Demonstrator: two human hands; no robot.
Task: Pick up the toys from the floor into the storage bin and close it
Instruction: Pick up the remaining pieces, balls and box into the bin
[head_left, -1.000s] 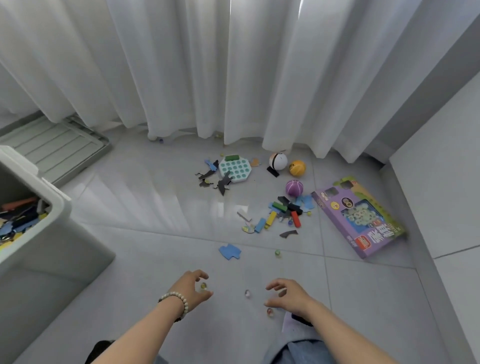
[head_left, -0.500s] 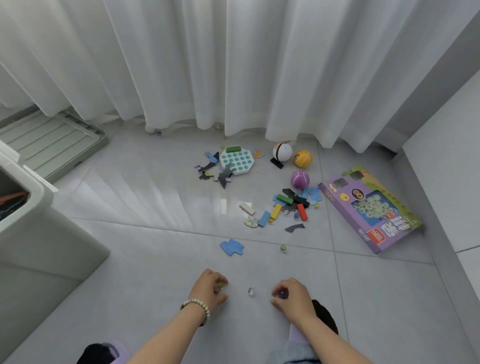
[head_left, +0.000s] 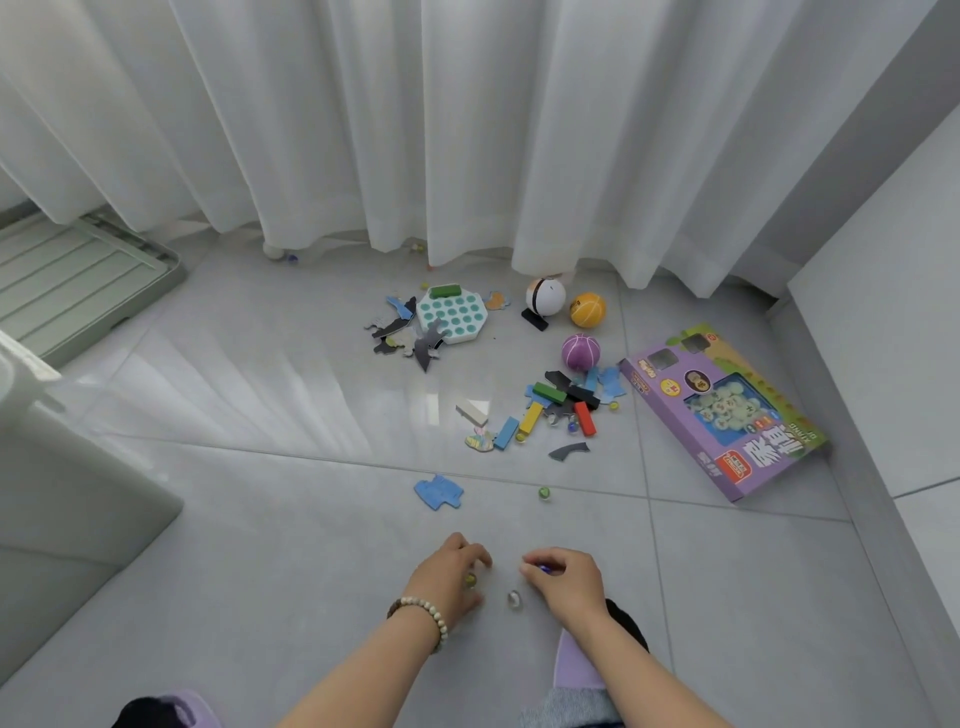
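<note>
Head view: purple toy box (head_left: 723, 411), large upside-down white Chinese lettering

Storage bin (head_left: 78, 493) cut by left edge, inside unseen; lid (head_left: 78, 280) and white ball (head_left: 544, 297) partly under curtain (head_left: 467, 130) hem; specks (head_left: 292, 256) along that hem too small to identify; yellow marble (head_left: 470, 580) in left hand (head_left: 447, 577), blue marble (head_left: 544, 569) in right hand (head_left: 569, 579), mostly finger-covered.
</note>
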